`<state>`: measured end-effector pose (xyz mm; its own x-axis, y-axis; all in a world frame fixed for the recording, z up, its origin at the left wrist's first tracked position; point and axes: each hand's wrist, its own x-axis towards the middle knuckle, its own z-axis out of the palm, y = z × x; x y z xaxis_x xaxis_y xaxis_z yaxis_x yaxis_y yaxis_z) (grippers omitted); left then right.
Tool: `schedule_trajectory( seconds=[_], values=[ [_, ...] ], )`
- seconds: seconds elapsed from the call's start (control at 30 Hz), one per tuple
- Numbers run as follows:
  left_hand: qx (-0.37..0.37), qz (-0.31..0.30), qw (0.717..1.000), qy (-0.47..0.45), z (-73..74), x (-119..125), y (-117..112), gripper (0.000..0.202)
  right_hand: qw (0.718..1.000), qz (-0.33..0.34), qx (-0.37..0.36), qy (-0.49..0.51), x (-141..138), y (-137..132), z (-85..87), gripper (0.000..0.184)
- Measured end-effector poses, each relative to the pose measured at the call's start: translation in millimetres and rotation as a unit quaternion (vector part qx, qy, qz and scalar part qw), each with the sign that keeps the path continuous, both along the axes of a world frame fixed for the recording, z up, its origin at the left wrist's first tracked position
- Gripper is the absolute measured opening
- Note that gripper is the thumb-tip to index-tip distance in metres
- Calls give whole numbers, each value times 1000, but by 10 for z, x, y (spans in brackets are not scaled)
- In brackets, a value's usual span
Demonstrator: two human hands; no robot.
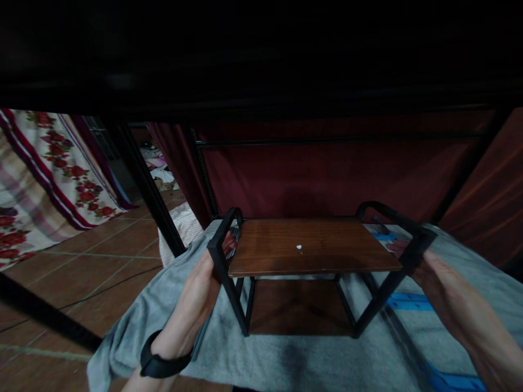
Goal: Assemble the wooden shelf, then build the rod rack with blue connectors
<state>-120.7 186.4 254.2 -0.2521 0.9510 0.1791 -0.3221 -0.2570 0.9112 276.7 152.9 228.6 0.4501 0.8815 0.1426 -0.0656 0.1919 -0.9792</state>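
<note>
A small two-tier shelf with dark wooden boards point(310, 245) and a black metal frame point(223, 261) stands on a grey blanket point(261, 348). My left hand point(202, 283) grips the frame's left side bar, fingers wrapped round it; a black band sits on that wrist. My right hand point(411, 258) holds the frame's right side bar point(412, 250), its fingers mostly hidden behind the metal. A white speck point(299, 247) lies on the top board.
A dark overhang fills the top of the view. Maroon cloth point(327, 174) hangs behind the shelf. A black slanting post point(147, 190) stands on the tiled floor point(81, 261) at left, near a floral cloth point(49, 169). Blue stripes point(408, 301) run across the blanket at right.
</note>
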Motion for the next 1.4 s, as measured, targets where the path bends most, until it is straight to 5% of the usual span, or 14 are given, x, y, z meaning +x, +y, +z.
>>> schedule_trajectory(
  seconds=[0.3,0.53,0.9,1.13,1.4],
  values=[
    [-60,4,997,53,-303,-111,-313,37,999,-5,-23,45,12,-82,-99,39],
    [-28,31,998,36,-293,-95,-293,27,996,-12,6,88,80,-28,-275,20],
    [13,43,996,75,-420,-92,-187,26,994,-7,40,-103,289,33,-280,29],
    [81,86,981,154,-473,-113,-199,19,946,-45,20,-321,341,60,-258,28],
    [115,134,951,252,-352,-26,-254,23,963,-26,30,-267,333,71,-238,32]
  ],
)
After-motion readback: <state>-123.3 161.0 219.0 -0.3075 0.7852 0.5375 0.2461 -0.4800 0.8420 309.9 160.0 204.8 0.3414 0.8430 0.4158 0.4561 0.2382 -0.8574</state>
